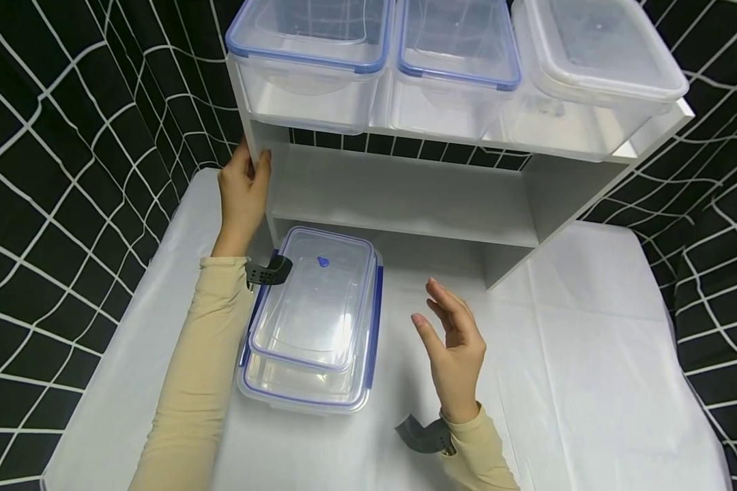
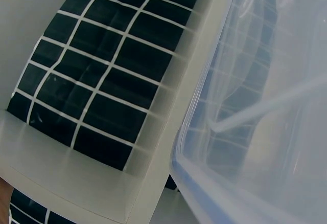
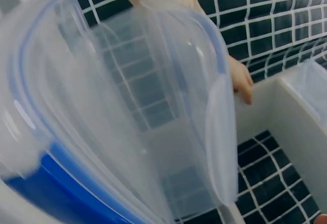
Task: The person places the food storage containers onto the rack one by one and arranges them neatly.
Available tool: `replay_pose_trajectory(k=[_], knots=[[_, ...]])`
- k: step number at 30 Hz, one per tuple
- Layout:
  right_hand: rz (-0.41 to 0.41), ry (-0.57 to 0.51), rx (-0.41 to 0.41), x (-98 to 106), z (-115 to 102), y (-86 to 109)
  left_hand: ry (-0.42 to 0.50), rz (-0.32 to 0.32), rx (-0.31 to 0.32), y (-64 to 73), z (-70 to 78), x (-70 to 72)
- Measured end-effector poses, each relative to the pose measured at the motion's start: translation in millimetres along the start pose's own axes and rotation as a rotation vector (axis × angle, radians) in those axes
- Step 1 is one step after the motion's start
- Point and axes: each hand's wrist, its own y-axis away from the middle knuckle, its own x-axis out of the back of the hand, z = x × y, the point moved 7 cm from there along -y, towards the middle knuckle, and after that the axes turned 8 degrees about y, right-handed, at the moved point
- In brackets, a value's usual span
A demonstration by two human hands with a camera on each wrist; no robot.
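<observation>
At the left side panel of a white shelf unit (image 1: 399, 191), my left hand (image 1: 242, 194) grips the panel's edge, thumb on its front and fingers to the outside. The same hand (image 3: 241, 81) shows partly in the right wrist view. My right hand (image 1: 457, 348) is held above the white table, fingers apart and bent slightly, touching nothing. Between the hands, a smaller clear food container (image 1: 313, 300) with a blue rim and blue valve lies on a larger one (image 1: 301, 389) with blue side clips. Both look large and close in the right wrist view.
On the shelf's top stand two blue-rimmed clear containers (image 1: 310, 65) (image 1: 457, 48) and a white-lidded one (image 1: 602, 61). Black walls with white netting (image 1: 67, 170) border the white table (image 1: 589, 382) on both sides. The shelf has a middle board.
</observation>
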Motion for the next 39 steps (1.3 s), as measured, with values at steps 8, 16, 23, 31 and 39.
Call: replay_pose_trajectory(k=[8, 16, 23, 31, 39], knots=[[-0.077, 0.019, -0.045, -17.5, 0.4, 18.1, -0.011, -0.005, -0.010, -0.9, 1.0, -0.2], [-0.156, 0.002, -0.079, -35.0, 2.3, 37.9, -0.019, 0.004, -0.018, -0.1, 1.6, -0.1], [-0.235, 0.006, -0.040, -49.6, 2.1, 57.1, -0.015, 0.009, -0.012, 0.2, 0.4, -0.5], [-0.339, 0.086, -0.114, -65.6, 3.8, 72.0, 0.024, 0.013, -0.002, 0.5, 0.8, 0.5], [-0.344, 0.163, -0.065, -75.2, 5.5, 76.6, 0.025, 0.008, -0.011, 1.2, 2.2, -0.7]])
